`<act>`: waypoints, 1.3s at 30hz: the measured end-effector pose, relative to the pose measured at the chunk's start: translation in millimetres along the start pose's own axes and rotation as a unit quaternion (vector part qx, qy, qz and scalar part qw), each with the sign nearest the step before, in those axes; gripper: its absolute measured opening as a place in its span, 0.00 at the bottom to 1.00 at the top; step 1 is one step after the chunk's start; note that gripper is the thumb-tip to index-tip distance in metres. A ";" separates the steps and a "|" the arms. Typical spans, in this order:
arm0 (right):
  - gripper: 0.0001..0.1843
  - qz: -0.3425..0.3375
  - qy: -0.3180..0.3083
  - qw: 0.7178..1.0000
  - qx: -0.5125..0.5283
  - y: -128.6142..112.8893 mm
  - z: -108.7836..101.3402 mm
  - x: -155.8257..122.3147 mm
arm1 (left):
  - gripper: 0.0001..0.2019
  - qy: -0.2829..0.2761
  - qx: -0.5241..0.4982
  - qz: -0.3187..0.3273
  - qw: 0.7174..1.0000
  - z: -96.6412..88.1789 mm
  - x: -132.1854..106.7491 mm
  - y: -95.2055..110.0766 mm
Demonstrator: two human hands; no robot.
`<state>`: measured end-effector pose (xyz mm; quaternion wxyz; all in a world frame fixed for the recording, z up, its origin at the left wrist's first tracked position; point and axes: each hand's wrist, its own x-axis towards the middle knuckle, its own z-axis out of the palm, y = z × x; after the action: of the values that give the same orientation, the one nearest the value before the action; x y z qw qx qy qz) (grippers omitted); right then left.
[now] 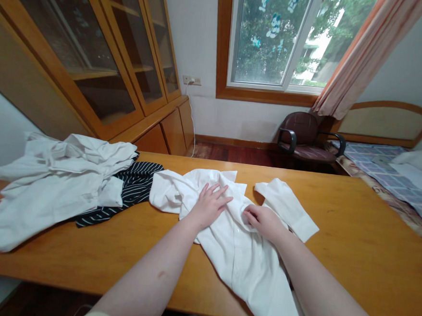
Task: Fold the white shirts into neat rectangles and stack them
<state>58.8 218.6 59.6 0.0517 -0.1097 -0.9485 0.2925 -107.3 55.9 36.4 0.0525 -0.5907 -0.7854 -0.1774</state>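
A white button-up shirt [235,249] lies crumpled across the wooden table, its collar toward the far edge and its lower end running down to the near edge. One sleeve [290,207] stretches out to the right. Spread flat on the upper left part of the shirt is my left hand [213,204], fingers apart. My right hand [262,219] has its fingers closed on the shirt's cloth near the front, right of the button strip.
A heap of white clothes [57,181] covers the table's left end, with a black striped garment [137,181] under it. Beyond the wooden table [362,265] stand a chair [302,135], a bed [405,176] and a glass-door cabinet [127,109].
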 end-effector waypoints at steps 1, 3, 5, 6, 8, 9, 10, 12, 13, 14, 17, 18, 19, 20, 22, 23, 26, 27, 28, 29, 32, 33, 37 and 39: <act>0.13 0.041 0.031 0.999 -0.001 4.5 3.9 2.5 | 0.19 -0.005 -0.004 -0.002 1.000 0.6 0.2 -0.1; 0.12 0.112 0.092 0.989 -0.018 14.3 9.9 7.6 | 0.17 -0.026 -0.014 -0.009 1.000 1.6 0.5 -0.9; 0.14 0.151 0.117 0.981 -0.043 22.5 12.2 11.4 | 0.17 -0.053 -0.026 -0.012 0.998 2.0 0.9 -2.0; 0.14 0.153 0.111 0.981 -0.053 25.3 11.9 12.6 | 0.17 -0.064 -0.030 -0.009 0.997 1.8 1.1 -2.4; 0.13 0.148 0.081 0.983 -0.067 28.2 9.9 13.2 | 0.16 -0.076 -0.035 0.002 0.997 0.4 1.6 -2.6; 0.13 0.147 0.064 0.984 -0.070 28.4 8.7 12.8 | 0.16 -0.078 -0.035 0.008 0.996 -0.7 1.8 -2.3; 0.12 0.151 0.050 0.985 -0.072 28.1 7.6 12.2 | 0.15 -0.079 -0.035 0.013 0.996 -1.9 1.9 -1.9; 0.09 0.162 0.034 0.984 -0.068 26.7 6.2 10.5 | 0.15 -0.077 -0.034 0.017 0.996 -4.3 1.7 -0.7; 0.09 0.165 0.033 0.984 -0.061 26.1 5.8 9.7 | 0.15 -0.076 -0.036 0.017 0.996 -5.2 1.4 -0.3; 0.09 0.167 0.037 0.984 -0.052 25.6 5.5 8.9 | 0.16 -0.075 -0.038 0.017 0.996 -5.9 1.0 0.0; 0.12 0.184 0.067 0.980 -0.026 26.0 4.3 7.8 | 0.17 -0.067 -0.054 0.009 0.996 -6.5 -0.4 -0.4; 0.14 0.191 0.078 0.978 -0.022 26.8 3.7 7.7 | 0.18 -0.064 -0.060 0.005 0.996 -6.3 -0.8 -0.9; 0.15 0.198 0.089 0.976 -0.021 27.9 3.2 7.9 | 0.19 -0.061 -0.064 0.002 0.996 -6.0 -1.0 -1.4; 0.15 0.203 0.095 0.974 -0.022 29.0 2.7 8.1 | 0.20 -0.060 -0.066 0.000 0.996 -5.6 -1.0 -2.0; 0.12 0.198 0.102 0.974 -0.034 30.8 2.3 8.8 | 0.18 -0.060 -0.065 -0.001 0.996 -4.6 -0.4 -2.9; 0.10 0.179 0.104 0.977 -0.044 31.2 2.4 9.1 | 0.15 -0.060 -0.064 0.000 0.996 -4.0 0.0 -3.3; 0.09 0.061 0.106 0.990 -0.067 29.4 3.7 9.2 | 0.10 -0.057 -0.070 0.004 0.996 -1.9 1.2 -4.2; 0.10 0.020 0.103 0.992 -0.066 28.0 4.1 8.9 | 0.09 -0.053 -0.074 0.004 0.996 -1.2 1.5 -4.4; 0.11 -0.009 0.094 0.994 -0.060 26.4 4.5 8.4 | 0.08 -0.049 -0.079 0.004 0.996 -0.6 1.6 -4.4; 0.12 -0.025 0.083 0.995 -0.051 24.7 4.7 7.8 | 0.09 -0.045 -0.084 0.004 0.995 -0.2 1.5 -4.3; 0.13 -0.007 0.044 0.998 -0.034 21.0 4.4 6.1 | 0.09 -0.028 -0.109 0.007 0.994 -0.4 1.2 -3.0; 0.14 0.013 0.034 0.999 -0.033 20.6 4.3 5.8 | 0.09 -0.015 -0.119 0.014 0.993 -0.9 1.1 -2.3; 0.14 0.057 0.015 0.998 -0.036 22.7 5.3 6.7 | 0.08 0.065 -0.136 0.070 0.986 -4.0 1.0 -0.1; 0.10 0.031 0.022 0.998 -0.044 24.2 6.4 7.6 | 0.08 0.084 -0.130 0.095 0.983 -5.5 0.9 -0.3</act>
<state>54.7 236.4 40.8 0.0583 -0.1472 -0.9553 0.2496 -108.6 54.8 41.7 0.0573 -0.6472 -0.6889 -0.3214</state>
